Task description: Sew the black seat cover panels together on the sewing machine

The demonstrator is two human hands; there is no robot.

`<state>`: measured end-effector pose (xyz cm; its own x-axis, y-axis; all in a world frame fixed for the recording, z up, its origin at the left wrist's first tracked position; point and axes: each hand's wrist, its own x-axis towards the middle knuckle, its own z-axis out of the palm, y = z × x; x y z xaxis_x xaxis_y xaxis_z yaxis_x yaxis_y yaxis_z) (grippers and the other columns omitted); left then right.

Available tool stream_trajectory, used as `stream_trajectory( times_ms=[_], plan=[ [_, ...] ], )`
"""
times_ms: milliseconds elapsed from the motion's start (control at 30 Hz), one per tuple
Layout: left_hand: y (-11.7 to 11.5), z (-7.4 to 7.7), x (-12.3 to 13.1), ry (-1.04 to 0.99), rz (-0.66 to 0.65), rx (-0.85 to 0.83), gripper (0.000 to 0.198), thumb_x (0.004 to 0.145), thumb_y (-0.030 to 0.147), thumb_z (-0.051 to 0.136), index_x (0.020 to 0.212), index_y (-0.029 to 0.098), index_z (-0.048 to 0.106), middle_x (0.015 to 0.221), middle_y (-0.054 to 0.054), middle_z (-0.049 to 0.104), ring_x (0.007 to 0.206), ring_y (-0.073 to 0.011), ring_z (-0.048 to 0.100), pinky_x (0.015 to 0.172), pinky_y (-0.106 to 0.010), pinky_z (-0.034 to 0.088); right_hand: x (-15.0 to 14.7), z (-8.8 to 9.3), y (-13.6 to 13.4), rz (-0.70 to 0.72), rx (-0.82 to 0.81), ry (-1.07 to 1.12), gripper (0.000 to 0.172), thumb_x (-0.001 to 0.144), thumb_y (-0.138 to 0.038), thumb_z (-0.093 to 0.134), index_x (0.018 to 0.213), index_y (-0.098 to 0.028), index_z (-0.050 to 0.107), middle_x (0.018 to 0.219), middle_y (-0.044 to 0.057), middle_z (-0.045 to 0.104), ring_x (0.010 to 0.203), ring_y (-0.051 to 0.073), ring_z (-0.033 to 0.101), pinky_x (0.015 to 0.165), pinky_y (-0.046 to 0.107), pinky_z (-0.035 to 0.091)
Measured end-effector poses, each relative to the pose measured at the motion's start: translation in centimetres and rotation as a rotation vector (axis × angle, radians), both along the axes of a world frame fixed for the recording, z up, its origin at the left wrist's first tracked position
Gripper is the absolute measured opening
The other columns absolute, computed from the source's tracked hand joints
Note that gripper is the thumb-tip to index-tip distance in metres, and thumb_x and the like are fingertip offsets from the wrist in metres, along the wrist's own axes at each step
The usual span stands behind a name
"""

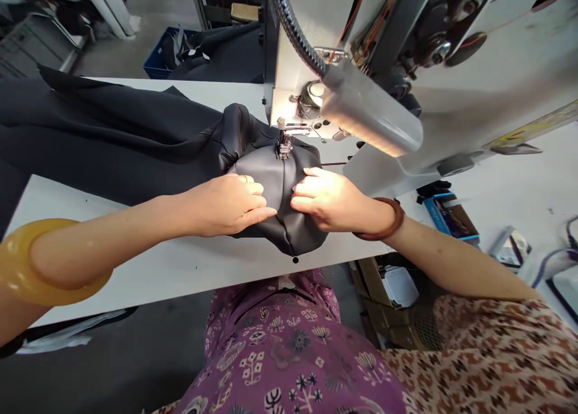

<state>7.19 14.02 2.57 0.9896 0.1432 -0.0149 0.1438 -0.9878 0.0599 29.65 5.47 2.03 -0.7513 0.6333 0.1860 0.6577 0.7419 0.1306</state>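
Note:
A large piece of black leather-like material (149, 161) stretches across the white sewing table, bunched up near the machine. A seam line runs down it between my hands, beneath the presser foot (283, 146) of the sewing machine (293, 29). My left hand (235, 204) is closed on the material left of the seam, fingers curled, thumb pointing toward the seam. On the other side, my right hand (327, 198) grips a fold of the same material with bent fingers. Both hands sit just in front of the presser foot. The needle tip is too small to make out.
A lit lamp (372, 107) on a flexible neck hangs over the right side. The white tabletop (180, 269) ends close to my body. A blue crate (158, 56) with dark scraps stands beyond the table. A blue box (451, 215) lies at the right.

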Motion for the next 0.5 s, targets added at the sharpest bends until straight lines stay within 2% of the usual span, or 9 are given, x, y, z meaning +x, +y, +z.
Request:
stream_trajectory(
  times_ms=[67, 133, 200, 300, 367, 433, 500],
  plan=[
    [-0.4, -0.4, 0.5, 0.069, -0.008, 0.085, 0.04, 0.095, 0.037, 0.035, 0.076, 0.016, 0.064, 0.076, -0.006, 0.064, 0.068, -0.0177, 0.057, 0.061, -0.029, 0.038, -0.1, -0.8, 0.1, 0.024, 0.034, -0.039, 0.018, 0.079, -0.009, 0.042, 0.077, -0.017, 0.058, 0.076, 0.004, 0.062, 0.072, 0.016, 0.052, 0.081, 0.035, 0.04],
    [-0.8, -1.0, 0.7, 0.057, 0.025, 0.199, 0.036, 0.091, 0.042, 0.043, 0.096, 0.014, 0.065, 0.08, -0.008, 0.064, 0.071, -0.0212, 0.058, 0.058, -0.031, 0.037, 0.2, -1.6, -0.2, 0.028, 0.092, -0.022, 0.019, 0.08, -0.008, 0.042, 0.078, -0.017, 0.059, 0.08, 0.004, 0.064, 0.077, 0.016, 0.055, 0.087, 0.036, 0.04],
    [-0.7, -1.4, 0.7, 0.048, 0.024, 0.271, 0.046, 0.088, 0.049, 0.048, 0.113, 0.011, 0.061, 0.081, -0.01, 0.065, 0.073, -0.0241, 0.059, 0.057, -0.032, 0.037, 0.4, -2.0, -0.4, 0.032, 0.125, 0.005, 0.02, 0.081, -0.008, 0.042, 0.076, -0.017, 0.059, 0.082, 0.005, 0.066, 0.081, 0.016, 0.057, 0.088, 0.035, 0.041],
    [0.5, -1.0, 0.4, 0.069, -0.094, 0.221, 0.056, 0.083, 0.059, 0.048, 0.112, 0.013, 0.062, 0.085, -0.012, 0.066, 0.079, -0.0266, 0.061, 0.064, -0.036, 0.043, 0.6, -1.6, -0.1, 0.052, 0.126, 0.047, 0.018, 0.079, -0.01, 0.043, 0.076, -0.016, 0.06, 0.09, 0.007, 0.068, 0.089, 0.019, 0.059, 0.081, 0.034, 0.044],
    [1.8, -0.5, 0.2, 0.054, -0.212, 0.158, 0.057, 0.076, 0.062, 0.056, 0.11, 0.016, 0.063, 0.101, -0.013, 0.067, 0.096, -0.0305, 0.061, 0.082, -0.043, 0.046, 0.7, -1.1, 0.3, 0.055, 0.116, 0.087, 0.017, 0.077, -0.012, 0.044, 0.078, -0.015, 0.06, 0.095, 0.008, 0.068, 0.094, 0.021, 0.06, 0.079, 0.035, 0.045],
    [2.9, -0.1, 0.2, 0.033, -0.297, 0.157, 0.054, 0.073, 0.048, 0.064, 0.118, 0.019, 0.06, 0.123, -0.014, 0.061, 0.116, -0.0331, 0.054, 0.098, -0.049, 0.039, 0.7, -0.6, 0.6, 0.051, 0.096, 0.116, 0.018, 0.076, -0.013, 0.044, 0.08, -0.016, 0.061, 0.096, 0.007, 0.069, 0.094, 0.021, 0.061, 0.081, 0.036, 0.045],
    [3.4, 0.0, 0.5, 0.054, -0.294, 0.229, 0.045, 0.078, 0.025, 0.059, 0.123, 0.02, 0.056, 0.136, -0.012, 0.053, 0.126, -0.0305, 0.048, 0.102, -0.049, 0.037, 0.8, -0.4, 0.8, 0.031, 0.07, 0.119, 0.018, 0.076, -0.014, 0.045, 0.081, -0.016, 0.062, 0.097, 0.007, 0.07, 0.095, 0.021, 0.062, 0.084, 0.037, 0.046]
  ],
)
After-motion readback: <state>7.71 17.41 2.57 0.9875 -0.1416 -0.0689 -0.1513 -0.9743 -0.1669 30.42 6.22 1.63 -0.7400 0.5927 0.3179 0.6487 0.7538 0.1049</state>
